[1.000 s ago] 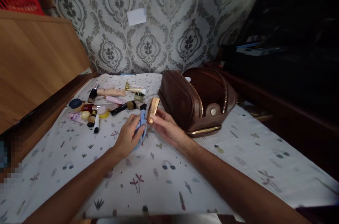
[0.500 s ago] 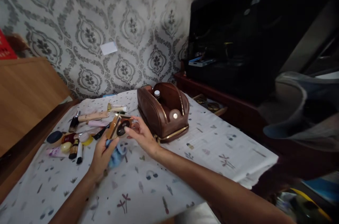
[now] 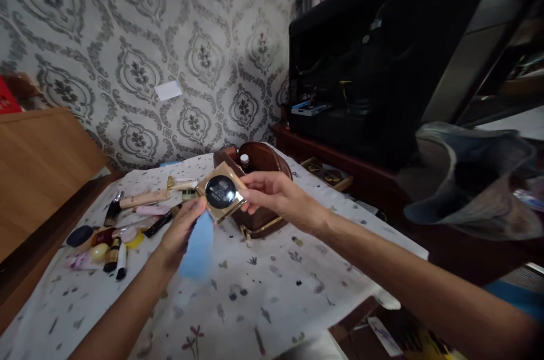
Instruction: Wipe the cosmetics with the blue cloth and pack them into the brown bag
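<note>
My right hand pinches a square gold compact with a round black centre, held up above the table. My left hand grips a light blue cloth that hangs down, and its fingertips touch the compact's lower left edge. Just behind the compact stands a brown zip-up cosmetic bag, open at the top with a small white-capped bottle inside.
Several cosmetics lie in a heap at the table's left on a patterned white cloth. A wooden cabinet is at the left. A dark shelf unit and a grey garment stand at the right.
Both hands have lifted the compact off the table and turned its round black face toward me. The blue cloth now hangs from my left hand. The view has swung to the right.
</note>
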Motion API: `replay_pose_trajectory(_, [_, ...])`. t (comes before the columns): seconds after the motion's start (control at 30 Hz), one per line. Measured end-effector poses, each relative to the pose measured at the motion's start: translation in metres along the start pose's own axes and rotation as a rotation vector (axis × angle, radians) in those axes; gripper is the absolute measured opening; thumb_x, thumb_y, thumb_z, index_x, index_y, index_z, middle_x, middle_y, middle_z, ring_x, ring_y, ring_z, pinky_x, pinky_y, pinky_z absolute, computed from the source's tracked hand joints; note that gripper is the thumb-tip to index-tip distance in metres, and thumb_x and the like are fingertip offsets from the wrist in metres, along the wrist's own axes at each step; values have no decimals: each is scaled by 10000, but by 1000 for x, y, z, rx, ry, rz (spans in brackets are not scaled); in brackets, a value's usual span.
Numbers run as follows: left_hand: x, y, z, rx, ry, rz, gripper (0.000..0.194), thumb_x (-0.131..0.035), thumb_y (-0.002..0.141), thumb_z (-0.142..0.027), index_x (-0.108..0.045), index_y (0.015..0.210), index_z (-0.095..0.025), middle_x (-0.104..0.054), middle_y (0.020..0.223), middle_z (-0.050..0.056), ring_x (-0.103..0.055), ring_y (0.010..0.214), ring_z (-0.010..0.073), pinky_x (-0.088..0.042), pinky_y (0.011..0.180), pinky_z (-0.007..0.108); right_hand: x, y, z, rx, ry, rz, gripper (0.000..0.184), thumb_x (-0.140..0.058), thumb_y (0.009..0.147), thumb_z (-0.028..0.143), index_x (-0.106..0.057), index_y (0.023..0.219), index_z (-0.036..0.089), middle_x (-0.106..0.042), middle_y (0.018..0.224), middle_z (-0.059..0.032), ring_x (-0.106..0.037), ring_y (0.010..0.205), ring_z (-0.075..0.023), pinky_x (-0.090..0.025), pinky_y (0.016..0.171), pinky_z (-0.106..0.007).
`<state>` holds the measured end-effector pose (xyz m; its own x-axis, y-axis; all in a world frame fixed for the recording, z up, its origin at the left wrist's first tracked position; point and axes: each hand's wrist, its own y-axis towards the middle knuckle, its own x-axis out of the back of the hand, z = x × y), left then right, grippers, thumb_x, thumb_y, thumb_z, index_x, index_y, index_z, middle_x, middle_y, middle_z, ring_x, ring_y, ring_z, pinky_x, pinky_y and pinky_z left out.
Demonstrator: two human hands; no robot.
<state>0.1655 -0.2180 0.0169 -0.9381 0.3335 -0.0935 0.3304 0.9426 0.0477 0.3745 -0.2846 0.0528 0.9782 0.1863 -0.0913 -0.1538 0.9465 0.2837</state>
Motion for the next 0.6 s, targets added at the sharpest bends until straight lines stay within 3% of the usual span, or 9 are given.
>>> replay_pose_trajectory(0.1, [-25,17,0,23,-93,62,570,-859,558,-624,-645,831,-171,-585,582,-43,-522,487,98,-439,481,211,21,-6,17,50,-107,-54,403,-816,722,515,-720,864,151,-698,757,-36,-632,669,-129,-524,661,-268])
replay_pose_trajectory(0.17, [-35,26,3,-62,-54,53,552,-828,628,-620,-681,912,-170,-628,662,-29,-547,555,97,-448,536,200,37,-7,24,85,-162,-128,384,-810,730,512,-720,852,160,-701,773,-47,-640,680,-147,-527,662,-288])
replay_pose_trajectory(0.27, [-38,30,10,-220,88,24,439,-744,767,-583,-698,954,-189,-659,786,-21,-574,684,105,-457,645,186,57,-3,29,155,-332,-277,295,-806,751,442,-704,808,171,-700,790,-61,-651,705,-183,-522,668,-318])
replay_pose_trajectory(0.33, [-34,27,17,-296,220,18,365,-673,848,-544,-691,952,-195,-645,810,-18,-563,735,120,-451,691,193,64,4,32,162,-597,-368,190,-775,782,344,-696,785,171,-682,740,-50,-642,693,-192,-498,668,-319])
replay_pose_trajectory(0.4, [-27,21,27,-340,337,12,324,-620,893,-507,-681,947,-194,-622,806,-11,-542,752,134,-443,714,208,65,14,34,90,-937,-399,100,-712,819,253,-695,781,162,-671,709,-43,-640,696,-197,-471,678,-311])
replay_pose_trajectory(0.47, [-19,16,41,-334,400,5,311,-603,900,-492,-671,944,-192,-606,801,-5,-527,751,145,-438,714,220,61,26,33,-39,-1227,-352,94,-650,855,206,-703,807,146,-693,748,-67,-660,750,-217,-461,709,-310])
replay_pose_trajectory(0.6, [-7,7,71,-219,394,30,341,-579,904,-526,-645,917,-192,-525,738,-18,-466,676,134,-412,635,216,49,55,25,-244,-1449,-235,159,-616,877,176,-741,958,120,-736,989,-160,-684,1001,-297,-480,828,-313])
